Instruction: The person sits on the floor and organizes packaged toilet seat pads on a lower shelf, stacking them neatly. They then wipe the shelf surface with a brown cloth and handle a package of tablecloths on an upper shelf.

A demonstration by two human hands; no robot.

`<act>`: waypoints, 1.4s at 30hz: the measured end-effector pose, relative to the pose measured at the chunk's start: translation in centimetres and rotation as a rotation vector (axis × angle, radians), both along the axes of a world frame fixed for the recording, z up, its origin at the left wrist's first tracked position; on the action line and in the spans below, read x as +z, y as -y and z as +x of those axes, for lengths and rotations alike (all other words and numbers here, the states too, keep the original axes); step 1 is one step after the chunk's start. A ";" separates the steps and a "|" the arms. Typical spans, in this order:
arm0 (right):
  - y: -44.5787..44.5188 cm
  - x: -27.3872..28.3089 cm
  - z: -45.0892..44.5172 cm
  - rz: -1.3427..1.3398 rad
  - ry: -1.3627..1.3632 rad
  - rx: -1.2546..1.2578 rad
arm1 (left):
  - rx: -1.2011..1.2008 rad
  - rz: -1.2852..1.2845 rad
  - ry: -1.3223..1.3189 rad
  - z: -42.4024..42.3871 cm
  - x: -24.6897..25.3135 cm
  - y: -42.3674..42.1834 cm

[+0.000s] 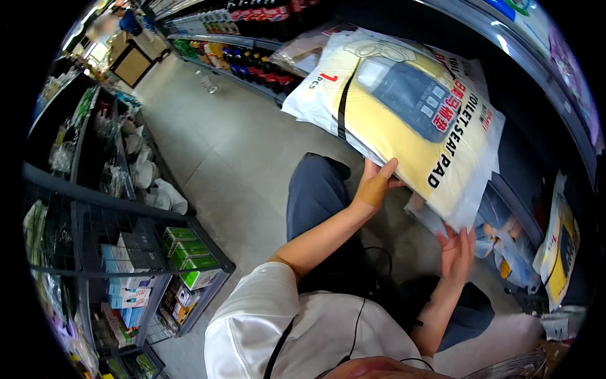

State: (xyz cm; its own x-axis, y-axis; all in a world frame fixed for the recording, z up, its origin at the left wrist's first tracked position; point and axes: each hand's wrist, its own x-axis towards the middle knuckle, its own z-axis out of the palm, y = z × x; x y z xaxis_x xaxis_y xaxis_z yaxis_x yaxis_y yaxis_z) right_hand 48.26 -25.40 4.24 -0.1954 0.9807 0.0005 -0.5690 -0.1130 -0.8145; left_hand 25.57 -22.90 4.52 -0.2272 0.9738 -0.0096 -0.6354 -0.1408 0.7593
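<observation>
A packaged toilet seat pad [397,128] in clear and white plastic, yellow with a dark blue panel and printing, lies tilted on top of more flat plastic packs before me. My left hand [374,185] grips its near left edge, thumb on top and fingers underneath. At the near right corner, the fingertips of my right hand [457,251] meet the plastic, palm turned up; whether they pinch it is hard to tell. The far side of the packs reaches into a dark shelf bay, and their undersides are hidden.
A similar yellow pack [561,251] stands at the right. Soft-drink bottles [258,66] line the shelf ahead. Left, a dark metal rack [128,203] holds boxes and white dishware [165,196]. A clear bottle [207,83] lies on the aisle floor [208,142]; a person [128,23] is far off.
</observation>
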 end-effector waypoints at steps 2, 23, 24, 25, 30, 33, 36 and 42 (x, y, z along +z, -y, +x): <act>-1.7 1.1 1.4 -0.024 0.086 -0.131 | -0.126 0.020 0.051 -0.2 -0.1 -0.5; -16.8 1.1 2.2 0.052 0.629 -0.413 | -0.452 -0.423 -0.521 -9.8 -2.6 -4.5; -16.8 1.0 2.4 0.069 0.648 -0.412 | -0.427 -0.365 -0.470 -9.7 -2.9 -4.9; -16.9 1.1 2.4 0.089 0.663 -0.407 | -0.436 -0.317 -0.310 -9.9 -2.9 -5.6; -17.7 1.2 3.2 0.081 0.529 -0.362 | -0.331 -0.263 -0.205 -9.7 -2.7 -8.1; -17.4 0.7 4.7 0.095 0.554 -0.368 | -0.291 -0.263 -0.261 -9.1 -2.7 -9.2; -16.0 0.1 7.4 0.133 0.586 -0.331 | -0.286 -0.317 -0.315 -9.4 -2.6 -8.6; -12.1 -2.8 20.9 0.148 0.657 -0.618 | -0.354 -0.432 -0.184 -9.3 -2.8 -7.6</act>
State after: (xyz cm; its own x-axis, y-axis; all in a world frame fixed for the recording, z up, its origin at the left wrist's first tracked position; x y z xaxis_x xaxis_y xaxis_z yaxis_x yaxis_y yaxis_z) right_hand 69.12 -13.26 1.46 0.3592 0.9096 0.2091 0.0903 0.1891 -0.9778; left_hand 16.29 -15.30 1.73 0.0761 0.9073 -0.4137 -0.4398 0.4029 0.8027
